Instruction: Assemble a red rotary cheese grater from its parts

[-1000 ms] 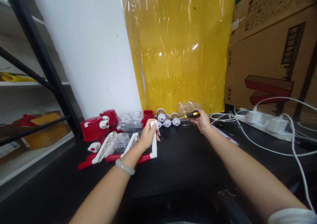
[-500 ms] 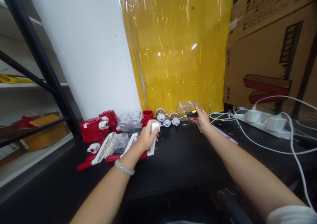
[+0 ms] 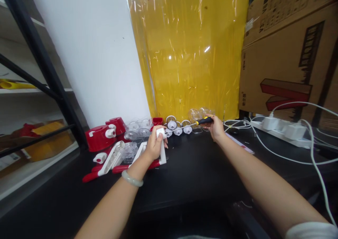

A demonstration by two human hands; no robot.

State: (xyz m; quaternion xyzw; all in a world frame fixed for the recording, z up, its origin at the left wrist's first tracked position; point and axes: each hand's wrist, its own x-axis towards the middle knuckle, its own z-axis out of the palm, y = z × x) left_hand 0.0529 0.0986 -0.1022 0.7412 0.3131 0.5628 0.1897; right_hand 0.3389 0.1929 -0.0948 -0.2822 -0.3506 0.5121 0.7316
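Note:
My left hand (image 3: 154, 145) is closed round a small white plastic part (image 3: 161, 132), whose exact kind I cannot make out. In my right hand (image 3: 216, 128) is the black and yellow handle of a screwdriver (image 3: 204, 120). Its long metal shaft points left, and the tip meets the white part or lies just in front of it. Beneath my left hand rests a white frame with a red handle (image 3: 163, 156). Several metal and white round parts (image 3: 187, 127) stand behind the shaft.
Red housings (image 3: 100, 138), white pieces with red handles (image 3: 111, 159) and clear plastic cups (image 3: 130, 151) crowd the left of the black table (image 3: 195, 182). A power strip (image 3: 283, 135) with white cables lies at right, before a large cardboard box (image 3: 285, 62). A yellow curtain (image 3: 190, 55) hangs behind.
My left hand has shifted slightly left with the white part, which has turned a little. My right hand still grips the screwdriver; its handle has rotated and shows less yellow.

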